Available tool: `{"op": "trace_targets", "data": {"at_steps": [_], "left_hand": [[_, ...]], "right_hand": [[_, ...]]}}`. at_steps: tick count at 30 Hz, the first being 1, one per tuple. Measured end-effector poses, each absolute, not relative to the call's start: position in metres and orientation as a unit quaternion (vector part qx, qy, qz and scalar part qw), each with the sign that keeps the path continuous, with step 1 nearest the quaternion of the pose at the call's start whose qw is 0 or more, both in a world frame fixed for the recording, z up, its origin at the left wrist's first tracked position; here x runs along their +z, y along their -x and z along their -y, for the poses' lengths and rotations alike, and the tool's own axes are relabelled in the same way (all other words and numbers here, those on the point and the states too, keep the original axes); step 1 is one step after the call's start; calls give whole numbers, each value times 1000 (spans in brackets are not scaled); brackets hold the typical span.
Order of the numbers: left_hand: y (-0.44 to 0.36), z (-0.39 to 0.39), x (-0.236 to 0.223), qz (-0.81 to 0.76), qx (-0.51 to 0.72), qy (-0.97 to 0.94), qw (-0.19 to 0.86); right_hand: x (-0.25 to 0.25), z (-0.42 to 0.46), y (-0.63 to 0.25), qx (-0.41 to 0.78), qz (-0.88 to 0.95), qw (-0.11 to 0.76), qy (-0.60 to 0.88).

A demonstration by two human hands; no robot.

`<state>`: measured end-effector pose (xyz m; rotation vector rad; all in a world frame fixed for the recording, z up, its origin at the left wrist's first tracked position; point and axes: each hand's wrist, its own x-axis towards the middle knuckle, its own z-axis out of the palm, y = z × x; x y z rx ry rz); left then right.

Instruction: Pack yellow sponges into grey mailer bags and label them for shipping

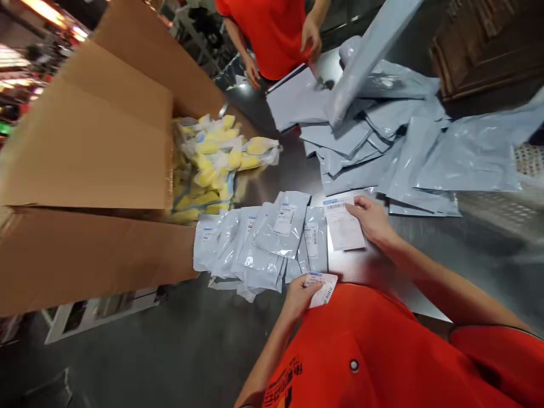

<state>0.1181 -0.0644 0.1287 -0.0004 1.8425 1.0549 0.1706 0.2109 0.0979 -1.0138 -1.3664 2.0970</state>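
My left hand (301,296) pinches a small white barcode label (323,289) close to my orange-red shirt. My right hand (370,221) rests flat on a printed paper slip with a barcode (343,225), its fingers on the slip's right edge. To the left of that slip lies a heap of labelled, clear-and-silver plastic packets (267,246). Beyond my right hand spreads a pile of pale blue-grey poly mailer bags (374,150). A cardboard box (93,150) lies on its side, spilling yellow items in clear bags (212,164).
A co-worker in a red shirt (272,34) stands across the steel table (263,181), one hand (311,35) near the mailer bags. A dark wooden cabinet (471,45) stands at the top right. Shelves and lit clutter show behind the box.
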Motion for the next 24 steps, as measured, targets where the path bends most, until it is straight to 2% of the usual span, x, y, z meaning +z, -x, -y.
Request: {"op": "trace_targets", "data": {"at_steps": [7,24], "left_hand": [[-121,59,136,-750,439,22,494],[-118,59,131,-778,403,5,482]], "right_hand": [[105,-211,-174,786,437,225,376],[110,-214,-181,768,459,218,389]]}}
